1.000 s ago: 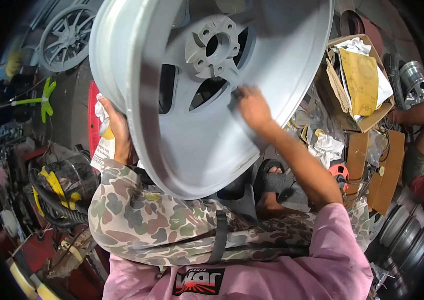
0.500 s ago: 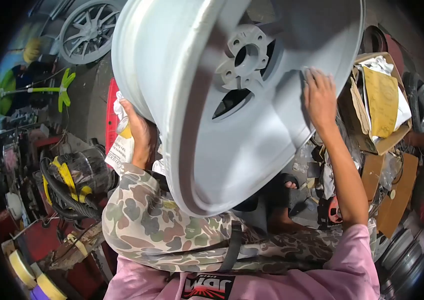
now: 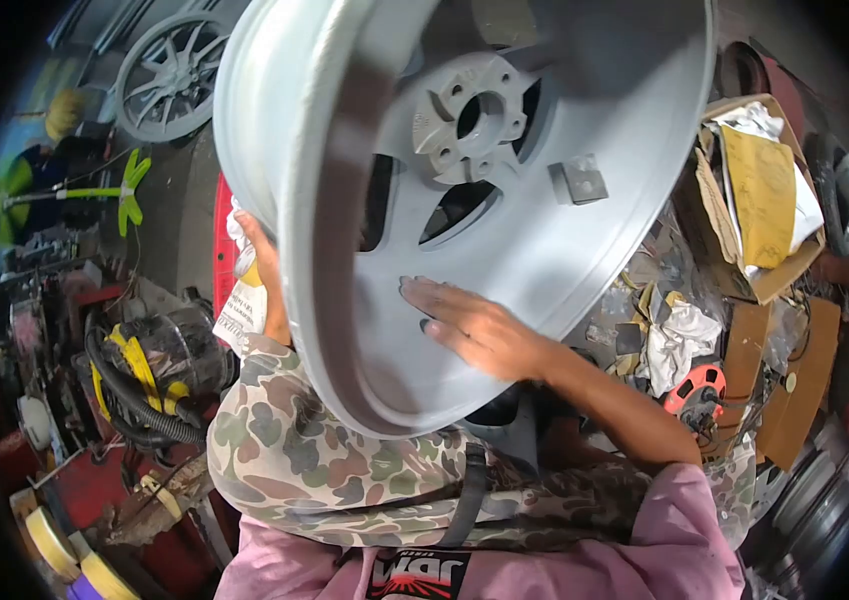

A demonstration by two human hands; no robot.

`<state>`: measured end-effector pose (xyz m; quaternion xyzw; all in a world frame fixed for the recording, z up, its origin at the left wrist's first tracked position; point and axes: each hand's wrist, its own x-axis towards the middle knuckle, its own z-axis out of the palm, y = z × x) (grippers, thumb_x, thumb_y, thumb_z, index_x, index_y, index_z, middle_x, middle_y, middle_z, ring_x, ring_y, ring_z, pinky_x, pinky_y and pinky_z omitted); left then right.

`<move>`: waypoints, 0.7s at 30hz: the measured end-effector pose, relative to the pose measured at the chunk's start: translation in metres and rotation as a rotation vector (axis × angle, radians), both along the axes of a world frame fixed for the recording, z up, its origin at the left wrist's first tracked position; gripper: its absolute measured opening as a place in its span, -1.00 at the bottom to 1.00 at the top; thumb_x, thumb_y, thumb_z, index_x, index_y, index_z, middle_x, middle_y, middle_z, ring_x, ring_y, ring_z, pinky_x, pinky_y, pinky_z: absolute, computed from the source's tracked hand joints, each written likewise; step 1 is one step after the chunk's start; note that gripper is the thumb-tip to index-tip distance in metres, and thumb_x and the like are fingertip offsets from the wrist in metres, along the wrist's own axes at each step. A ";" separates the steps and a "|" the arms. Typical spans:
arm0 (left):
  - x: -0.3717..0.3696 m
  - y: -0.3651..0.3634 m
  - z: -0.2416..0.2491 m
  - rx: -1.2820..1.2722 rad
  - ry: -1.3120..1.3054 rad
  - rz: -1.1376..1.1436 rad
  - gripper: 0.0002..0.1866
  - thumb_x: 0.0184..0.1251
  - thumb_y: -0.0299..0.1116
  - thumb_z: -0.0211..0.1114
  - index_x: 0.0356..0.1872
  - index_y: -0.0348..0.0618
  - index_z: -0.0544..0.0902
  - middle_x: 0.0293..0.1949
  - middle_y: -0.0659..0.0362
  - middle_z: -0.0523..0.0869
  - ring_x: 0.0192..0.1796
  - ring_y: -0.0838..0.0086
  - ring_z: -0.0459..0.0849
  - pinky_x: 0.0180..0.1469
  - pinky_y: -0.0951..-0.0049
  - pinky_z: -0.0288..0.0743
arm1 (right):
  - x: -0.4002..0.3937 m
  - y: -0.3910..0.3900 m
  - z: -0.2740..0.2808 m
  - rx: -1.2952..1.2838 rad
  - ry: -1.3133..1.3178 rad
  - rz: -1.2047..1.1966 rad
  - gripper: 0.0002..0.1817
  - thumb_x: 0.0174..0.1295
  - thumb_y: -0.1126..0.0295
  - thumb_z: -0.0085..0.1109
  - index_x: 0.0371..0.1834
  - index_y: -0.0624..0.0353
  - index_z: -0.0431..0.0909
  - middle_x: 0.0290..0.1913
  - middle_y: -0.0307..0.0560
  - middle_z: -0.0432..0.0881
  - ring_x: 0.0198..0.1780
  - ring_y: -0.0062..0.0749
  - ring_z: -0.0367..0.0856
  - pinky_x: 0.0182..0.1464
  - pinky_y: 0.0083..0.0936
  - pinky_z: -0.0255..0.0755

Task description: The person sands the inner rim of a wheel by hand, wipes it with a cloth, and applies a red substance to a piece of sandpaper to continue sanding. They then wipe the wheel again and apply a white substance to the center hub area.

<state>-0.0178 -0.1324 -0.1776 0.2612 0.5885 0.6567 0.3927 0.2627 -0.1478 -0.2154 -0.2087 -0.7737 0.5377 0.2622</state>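
A large grey wheel rim leans over my lap, its hollow back side facing me. My left hand holds the rim from its outer left side; most of its fingers are hidden behind the barrel. Inside the barrel, at the lower wall, my right hand lies with fingers stretched out on the grey surface. It appears to hold nothing. A small grey square pad rests on the inner wall, up and right of that hand.
A cardboard box with papers stands at the right, near a red reel-like object. A spoked wheel is at upper left. A vacuum-like machine with a black hose sits at left. Part of another person shows at the right edge.
My right hand has moved left and down across the inner wall. The small grey pad now shows near where that hand was. The rim has shifted slightly left.
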 end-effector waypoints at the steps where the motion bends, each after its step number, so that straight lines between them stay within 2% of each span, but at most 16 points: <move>1: -0.001 0.000 -0.001 0.007 0.000 0.001 -0.21 0.70 0.22 -0.14 0.60 -0.26 0.21 0.55 -0.04 0.35 0.58 0.23 0.28 0.62 0.25 0.08 | 0.007 0.005 -0.023 0.005 -0.013 -0.019 -0.52 0.61 0.21 -0.05 0.44 0.27 0.45 0.44 0.18 0.50 0.48 0.07 0.43 0.52 -0.11 0.27; 3: -0.007 -0.002 -0.007 0.008 0.003 -0.003 -0.22 0.70 0.21 -0.13 0.60 -0.27 0.22 0.55 -0.04 0.36 0.58 0.23 0.29 0.62 0.26 0.07 | 0.037 0.043 -0.090 0.558 -0.402 -0.005 -0.51 0.59 0.22 -0.04 0.47 0.23 0.42 0.48 0.14 0.47 0.52 0.01 0.40 0.51 -0.04 0.27; 5: -0.012 0.002 -0.011 -0.003 0.009 -0.019 -0.22 0.70 0.20 -0.13 0.60 -0.27 0.23 0.54 -0.04 0.37 0.58 0.23 0.29 0.62 0.26 0.07 | 0.095 0.085 -0.105 0.864 -0.682 -0.239 -0.49 0.54 0.22 0.03 0.46 0.21 0.44 0.46 0.12 0.48 0.50 -0.01 0.42 0.48 0.04 0.29; 7: -0.019 0.006 -0.016 -0.017 0.022 -0.038 -0.23 0.70 0.19 -0.12 0.59 -0.28 0.24 0.54 -0.05 0.38 0.58 0.24 0.30 0.62 0.26 0.07 | 0.130 0.112 -0.053 0.949 -0.627 -0.493 -0.62 0.48 0.23 0.14 0.21 0.23 0.61 0.25 0.09 0.62 0.32 0.01 0.56 0.34 -0.05 0.40; 9: -0.028 0.008 -0.022 -0.014 0.026 -0.044 -0.24 0.71 0.18 -0.12 0.59 -0.29 0.25 0.53 -0.05 0.39 0.58 0.24 0.30 0.62 0.26 0.07 | 0.172 0.110 -0.008 0.790 -0.540 -0.631 -0.80 0.37 0.28 0.27 -0.13 0.19 0.70 -0.06 0.02 0.66 0.00 -0.04 0.64 0.10 -0.12 0.51; 10: -0.032 0.009 -0.024 -0.014 0.030 -0.048 -0.24 0.71 0.17 -0.12 0.59 -0.29 0.25 0.53 -0.05 0.39 0.58 0.24 0.30 0.62 0.26 0.07 | 0.193 0.105 0.001 0.785 -0.491 -0.693 -0.82 0.32 0.34 0.33 -0.36 0.22 0.63 -0.23 0.03 0.60 -0.19 0.00 0.61 -0.07 -0.12 0.52; 11: -0.035 0.011 -0.027 -0.015 0.031 -0.059 -0.24 0.71 0.17 -0.11 0.58 -0.29 0.25 0.53 -0.05 0.40 0.58 0.24 0.30 0.62 0.26 0.07 | 0.218 0.094 0.004 0.670 -0.596 -0.694 -0.78 0.36 0.30 0.29 -0.35 0.23 0.64 -0.27 0.09 0.58 -0.23 0.06 0.63 -0.16 -0.11 0.55; 13: -0.041 0.012 -0.032 -0.016 0.026 -0.077 -0.25 0.71 0.16 -0.11 0.58 -0.30 0.26 0.52 -0.05 0.41 0.57 0.24 0.31 0.62 0.26 0.07 | 0.274 0.073 -0.007 0.548 -0.775 -0.642 -0.70 0.43 0.24 0.22 -0.38 0.25 0.59 -0.24 0.12 0.58 -0.22 0.11 0.63 -0.16 -0.07 0.54; 15: -0.048 0.014 -0.036 -0.015 0.022 -0.093 -0.26 0.71 0.15 -0.11 0.58 -0.30 0.27 0.51 -0.05 0.42 0.57 0.25 0.31 0.62 0.26 0.07 | 0.325 0.042 -0.034 0.438 -1.117 -0.407 -0.54 0.35 -0.05 0.30 -0.19 0.21 0.64 -0.08 0.14 0.61 -0.11 0.12 0.67 -0.06 -0.05 0.58; 17: -0.056 0.016 -0.040 -0.014 0.023 -0.104 -0.26 0.72 0.14 -0.10 0.57 -0.31 0.28 0.51 -0.05 0.42 0.57 0.25 0.32 0.62 0.26 0.07 | 0.343 -0.010 -0.068 0.235 -1.463 -0.289 -0.25 0.12 -0.31 0.40 0.10 0.11 0.59 0.14 0.17 0.57 0.03 0.13 0.68 0.05 -0.02 0.60; 18: -0.061 0.016 -0.041 -0.004 0.022 -0.104 -0.27 0.72 0.13 -0.10 0.57 -0.31 0.28 0.51 -0.06 0.43 0.57 0.25 0.32 0.62 0.26 0.07 | 0.357 -0.037 -0.105 0.253 -1.647 -0.252 -0.02 -0.06 -0.41 0.48 0.30 0.05 0.48 0.27 0.22 0.49 0.13 0.13 0.66 0.13 0.02 0.58; 19: -0.065 0.016 -0.044 0.003 0.018 -0.104 -0.27 0.72 0.13 -0.10 0.57 -0.31 0.29 0.50 -0.06 0.43 0.57 0.25 0.32 0.62 0.26 0.07 | 0.376 -0.067 -0.133 0.504 -1.618 -0.314 -0.13 0.03 -0.25 0.50 0.29 0.06 0.47 0.24 0.22 0.52 0.15 0.08 0.66 0.08 -0.07 0.61; 20: -0.067 0.016 -0.045 0.015 0.015 -0.103 -0.28 0.72 0.12 -0.09 0.57 -0.32 0.29 0.50 -0.06 0.44 0.57 0.25 0.32 0.62 0.27 0.07 | 0.383 -0.080 -0.150 0.473 -1.648 -0.319 -0.41 0.15 0.04 0.44 0.18 0.10 0.54 0.19 0.19 0.56 0.12 0.02 0.69 0.02 -0.12 0.64; 21: -0.072 0.015 -0.048 0.027 0.002 -0.098 -0.28 0.72 0.12 -0.09 0.56 -0.32 0.30 0.50 -0.06 0.44 0.57 0.25 0.32 0.62 0.27 0.07 | 0.382 -0.079 -0.156 0.309 -1.655 -0.308 -0.66 0.19 0.33 0.32 0.03 0.11 0.61 0.12 0.19 0.59 0.08 0.02 0.71 -0.02 -0.13 0.65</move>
